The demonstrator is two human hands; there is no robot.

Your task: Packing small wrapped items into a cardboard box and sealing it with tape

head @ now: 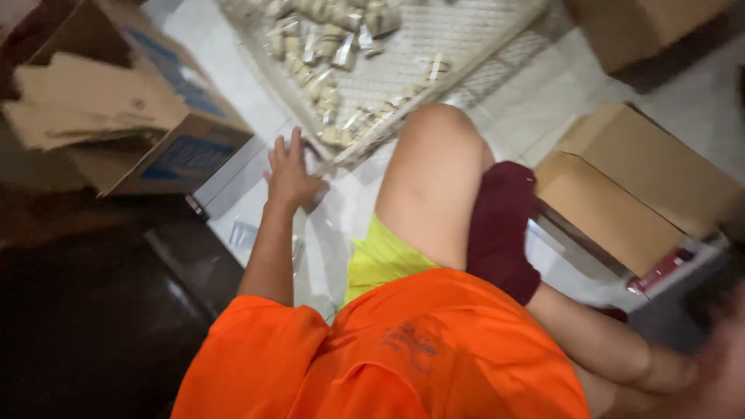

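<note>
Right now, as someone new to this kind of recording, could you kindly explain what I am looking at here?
This single picture comes from a camera worn on a person's head, looking down at their own body: orange shirt and raised knee. Their left hand rests spread on clear plastic bags on the floor, holding nothing. The right hand is a blur at the edge. Ahead lies a wire tray of small wrapped packets, with cardboard boxes on either side.

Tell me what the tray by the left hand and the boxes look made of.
Tray: looks like white wire or plastic mesh, going by the open grid; blur leaves it open. Left hand rests flat beside its corner, on clear glossy plastic film. Left box and right box: matte brown cardboard, with folded flaps.
</note>
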